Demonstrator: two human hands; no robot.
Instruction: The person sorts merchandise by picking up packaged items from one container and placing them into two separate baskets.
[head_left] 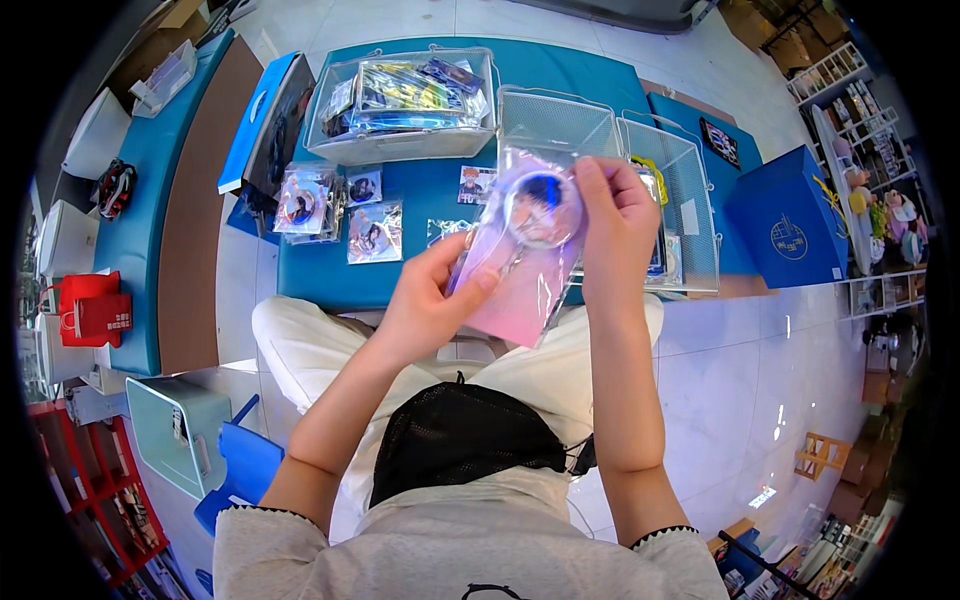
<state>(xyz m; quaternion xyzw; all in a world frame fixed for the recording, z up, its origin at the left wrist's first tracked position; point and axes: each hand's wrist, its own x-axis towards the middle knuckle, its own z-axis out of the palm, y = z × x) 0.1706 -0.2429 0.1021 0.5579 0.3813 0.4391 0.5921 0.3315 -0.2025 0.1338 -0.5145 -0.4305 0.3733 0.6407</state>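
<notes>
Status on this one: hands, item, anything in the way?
Left hand pinching clear packet at left edge; right hand gripping its upper right. Round picture disc and pink-lilac card inside. Only hands and some glare obscure it.

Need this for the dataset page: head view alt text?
A person's left grip and right grip hold a pinkish-purple clear packet with a round badge. Beyond, a teal bench bears mesh baskets and wrapped items.

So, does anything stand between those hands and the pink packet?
Nothing visible does: the left hand pinches the pink packet along its left edge, and the right hand grips its upper right corner.
</notes>
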